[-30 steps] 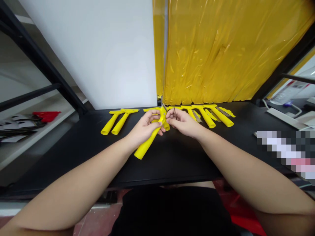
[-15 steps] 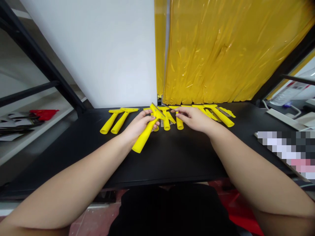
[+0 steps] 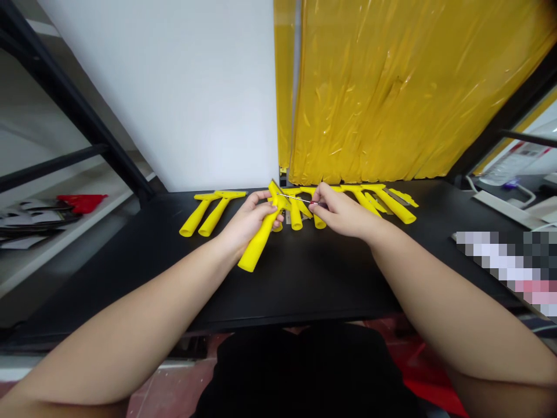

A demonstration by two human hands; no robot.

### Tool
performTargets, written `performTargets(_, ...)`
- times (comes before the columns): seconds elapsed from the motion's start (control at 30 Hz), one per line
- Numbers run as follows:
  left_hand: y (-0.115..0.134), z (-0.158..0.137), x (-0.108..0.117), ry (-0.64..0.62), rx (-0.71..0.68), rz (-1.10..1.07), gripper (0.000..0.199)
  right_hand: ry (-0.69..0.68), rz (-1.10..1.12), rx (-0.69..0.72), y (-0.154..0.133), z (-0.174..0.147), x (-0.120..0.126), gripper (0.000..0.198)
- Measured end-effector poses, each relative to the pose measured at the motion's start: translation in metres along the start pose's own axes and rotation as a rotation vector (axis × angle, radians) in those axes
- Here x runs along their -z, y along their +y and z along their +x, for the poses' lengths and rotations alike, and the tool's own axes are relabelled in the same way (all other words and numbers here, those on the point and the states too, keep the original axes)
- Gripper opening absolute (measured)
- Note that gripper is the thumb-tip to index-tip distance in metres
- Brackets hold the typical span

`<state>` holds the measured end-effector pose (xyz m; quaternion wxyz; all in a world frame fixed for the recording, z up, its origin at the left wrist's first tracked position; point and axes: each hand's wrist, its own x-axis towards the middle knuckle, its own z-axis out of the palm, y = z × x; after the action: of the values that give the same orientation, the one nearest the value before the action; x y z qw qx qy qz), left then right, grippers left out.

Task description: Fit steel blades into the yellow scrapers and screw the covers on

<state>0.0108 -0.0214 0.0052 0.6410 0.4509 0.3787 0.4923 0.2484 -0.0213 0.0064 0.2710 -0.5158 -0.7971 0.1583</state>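
Observation:
My left hand [image 3: 252, 219] is closed around a yellow scraper [image 3: 260, 238], its hollow handle slanting down toward me and its head tipped upward. In my right hand [image 3: 337, 210] is a screwdriver [image 3: 296, 200], gripped near its dark and red handle. The thin shaft points left, and its tip is at the scraper's head, by a small screw. Behind my hands, several more yellow scrapers lie in a row, among them one scraper [image 3: 213, 217] on the left and another scraper [image 3: 395, 208] on the right.
The black table [image 3: 322, 278] carries everything. A white panel [image 3: 195, 104] and a yellow plastic sheet [image 3: 369, 93] stand behind it. On the left, a shelf [image 3: 47, 249] holds red and black items. A clear bottle [image 3: 513, 162] and a blurred-out object [image 3: 509, 267] are at the right.
My right hand has turned, and the screwdriver's shaft now reaches left onto the scraper's head. The scraper in my left hand has tilted slightly more upright.

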Motion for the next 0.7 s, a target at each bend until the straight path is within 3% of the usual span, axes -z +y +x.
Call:
performTargets(0.17,-0.004,0.001,0.002,0.004,-0.065,0.079,0.031,0.017,-0.010,0.015,-0.001,-0.001,0.001,0.014)
performTargets(0.37,-0.009,0.004,0.007,0.032,-0.190,0.264,0.027,0.238,0.079,0.146,0.001,0.000,0.001,0.013)
performTargets(0.43,-0.010,0.005,0.008,0.029,-0.212,0.289,0.027,0.267,0.148,0.126,0.001,0.003,0.001,0.018)
performTargets(0.6,-0.012,0.006,0.011,0.030,-0.268,0.331,0.027,0.158,0.156,-0.066,0.002,0.007,-0.005,0.049)
performTargets(0.7,-0.012,0.007,0.012,0.026,-0.289,0.329,0.028,0.107,0.243,-0.007,0.005,0.006,-0.009,0.035)
